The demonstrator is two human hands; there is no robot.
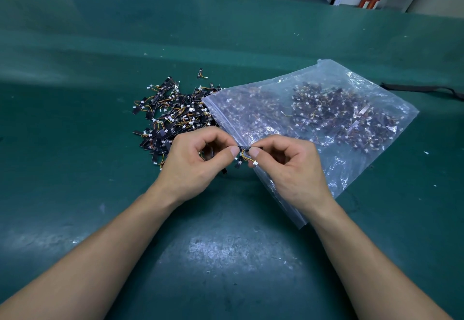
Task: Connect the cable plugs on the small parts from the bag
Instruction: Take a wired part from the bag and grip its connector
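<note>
On a green counter point(100, 56) near a clear bag point(326, 88), left hand point(193, 161) and right hand point(286, 166) pinch-grip a black strip point(244, 147) by its ends, likely light, fragile, safer held there than by its wires point(243, 155).

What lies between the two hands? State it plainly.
A small black part, pinched by the left hand and right hand; its wires and white plug hang below. Head view.

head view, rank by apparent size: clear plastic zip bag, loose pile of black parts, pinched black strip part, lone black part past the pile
1. clear plastic zip bag
2. loose pile of small black wired parts
3. unsure: pinched black strip part and lone black part past the pile look alike; the pinched one is nearer
</note>
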